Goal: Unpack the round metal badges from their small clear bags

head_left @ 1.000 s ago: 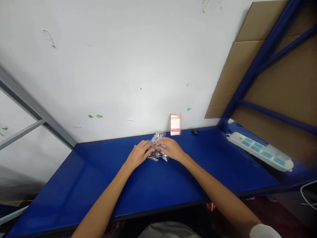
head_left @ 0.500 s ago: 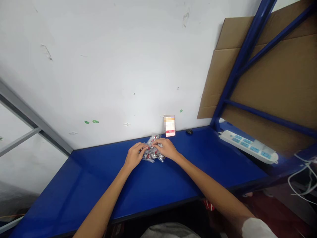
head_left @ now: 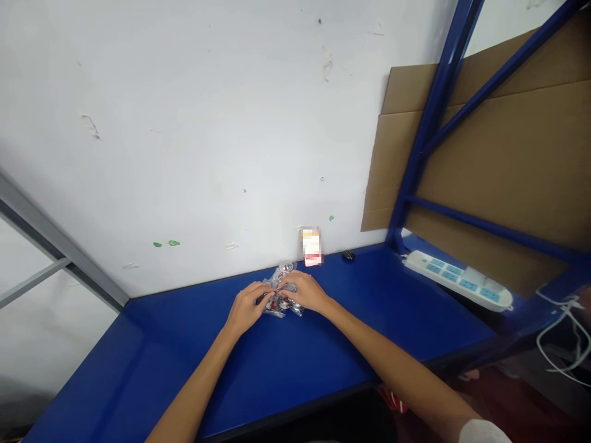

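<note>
View has swung rightward; left hand [head_left: 247, 307] and right hand [head_left: 308, 292] stay at the plastic packets [head_left: 284, 303]

Compared with a second ago, the surroundings sit further left and lower in view, and the fingertips of the two hands have drawn closer together. The packets, clear plastic with red and silver contents, lie in a loose heap on the blue table [head_left: 286, 369], close to its wall-side edge. They are directly under and between the fingertips, spreading out on the near and far sides of them. Each hand is narrow, thumb and fingers pinching plastic at the middle of the heap; exactly which packet each one grips is hidden by the fingers.

Just beyond the right hand, a small blurred-out rectangular object [head_left: 312, 246] stands against the white wall [head_left: 207, 123]. A small black object [head_left: 348, 255] lies near it, further right. Well apart, at the right end, is a white power strip [head_left: 457, 280] with blue sockets, below brown cardboard [head_left: 508, 160] behind a blue frame [head_left: 423, 141].
</note>
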`<action>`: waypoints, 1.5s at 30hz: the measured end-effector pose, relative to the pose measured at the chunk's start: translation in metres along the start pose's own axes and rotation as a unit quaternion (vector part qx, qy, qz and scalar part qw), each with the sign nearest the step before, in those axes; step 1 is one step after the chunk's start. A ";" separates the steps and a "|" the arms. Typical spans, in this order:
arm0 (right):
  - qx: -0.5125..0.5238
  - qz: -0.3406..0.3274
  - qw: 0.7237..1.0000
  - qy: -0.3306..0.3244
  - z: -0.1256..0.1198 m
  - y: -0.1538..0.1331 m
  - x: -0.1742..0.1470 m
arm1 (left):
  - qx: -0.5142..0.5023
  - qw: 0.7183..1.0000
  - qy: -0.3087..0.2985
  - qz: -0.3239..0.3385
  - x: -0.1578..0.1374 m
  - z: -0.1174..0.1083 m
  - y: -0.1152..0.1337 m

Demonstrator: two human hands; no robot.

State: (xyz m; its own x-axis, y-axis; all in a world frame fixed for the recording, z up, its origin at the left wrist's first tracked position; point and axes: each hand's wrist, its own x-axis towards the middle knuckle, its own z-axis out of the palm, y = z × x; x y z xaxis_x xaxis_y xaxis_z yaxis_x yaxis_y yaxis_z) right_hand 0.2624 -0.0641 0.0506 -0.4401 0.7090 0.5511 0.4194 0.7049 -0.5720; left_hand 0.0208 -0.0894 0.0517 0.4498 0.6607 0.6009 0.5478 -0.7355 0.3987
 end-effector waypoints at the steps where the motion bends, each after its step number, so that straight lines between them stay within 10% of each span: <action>1: 0.001 -0.001 1.000 0.000 0.000 -0.001 0.000 | -0.001 1.000 0.004 0.003 0.000 0.000 0.000; 45: 0.017 0.015 0.999 0.042 0.015 -0.010 -0.006 | 0.006 1.000 0.024 -0.002 -0.003 -0.002 -0.003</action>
State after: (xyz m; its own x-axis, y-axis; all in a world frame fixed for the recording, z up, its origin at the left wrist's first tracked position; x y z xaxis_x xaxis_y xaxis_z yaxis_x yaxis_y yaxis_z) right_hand 0.2487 -0.0758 0.0445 -0.3597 0.7300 0.5811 0.4032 0.6833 -0.6088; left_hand 0.0160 -0.0892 0.0500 0.4129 0.6555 0.6323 0.5581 -0.7308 0.3931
